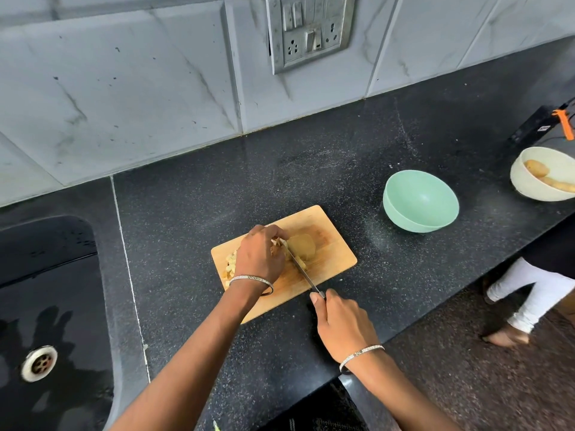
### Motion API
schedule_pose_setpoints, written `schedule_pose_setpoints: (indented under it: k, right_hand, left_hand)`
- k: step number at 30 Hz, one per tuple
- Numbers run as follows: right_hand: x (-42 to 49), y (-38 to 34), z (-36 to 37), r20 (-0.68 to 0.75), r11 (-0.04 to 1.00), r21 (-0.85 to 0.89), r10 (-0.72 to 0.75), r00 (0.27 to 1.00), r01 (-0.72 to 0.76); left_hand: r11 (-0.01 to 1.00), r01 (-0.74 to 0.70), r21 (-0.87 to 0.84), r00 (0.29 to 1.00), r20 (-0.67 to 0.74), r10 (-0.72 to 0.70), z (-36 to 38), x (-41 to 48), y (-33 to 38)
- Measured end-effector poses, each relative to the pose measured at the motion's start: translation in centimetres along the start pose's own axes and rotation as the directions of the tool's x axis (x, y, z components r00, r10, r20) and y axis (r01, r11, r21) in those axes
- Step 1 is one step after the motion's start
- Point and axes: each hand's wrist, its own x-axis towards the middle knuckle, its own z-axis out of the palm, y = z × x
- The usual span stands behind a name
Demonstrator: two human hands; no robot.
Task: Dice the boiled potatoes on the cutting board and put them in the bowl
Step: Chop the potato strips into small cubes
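A wooden cutting board [329,262] lies on the black counter. On it sits a pale boiled potato [303,248], partly cut. My left hand [259,255] curls its fingers over the potato's left side and holds it down. Diced pieces [231,264] lie on the board to the left of that hand, partly hidden by it. My right hand [343,326] grips the handle of a knife [300,265], whose blade runs up to the potato beside my left fingers. An empty mint-green bowl [420,202] stands to the right of the board.
A white bowl [525,185] with whole potatoes sits at the far right. A black sink [46,306] fills the left. The tiled wall holds a switch panel [311,29]. Another person's leg [529,300] stands on the floor beyond the counter's front edge.
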Motion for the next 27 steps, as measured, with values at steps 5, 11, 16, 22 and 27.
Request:
schedule_pose_setpoints:
  k: [5, 11, 16, 22, 27]
  right_hand:
    - [0.8, -0.2, 0.3, 0.013, 1.000, 0.014, 0.000, 1.000, -0.001]
    - [0.9, -0.5, 0.2, 0.007, 1.000, -0.003, -0.013, 1.000, 0.013]
    - [0.6, -0.3, 0.0, 0.000, 1.000, -0.011, -0.015, 1.000, 0.015]
    - [-0.9, 1.6, 0.3, 0.028, 0.999, 0.001, -0.032, 0.999, 0.032]
    - [-2.9, 4.0, -0.7, 0.025, 0.999, -0.009, -0.034, 0.999, 0.035]
  left_hand:
    - [0.996, -0.072, 0.057, 0.990, 0.127, 0.064, -0.3, -0.4, 0.6]
    - [0.913, -0.283, 0.294, 0.944, 0.255, 0.210, -0.4, -1.3, 1.7]
    - [0.870, -0.329, 0.366, 0.935, 0.257, 0.246, -0.5, -0.9, 2.0]
    - [0.879, -0.348, 0.326, 0.926, 0.266, 0.268, -0.5, -0.3, 1.7]
    - [0.959, -0.239, 0.153, 0.958, 0.201, 0.207, 0.1, 0.2, 0.8]
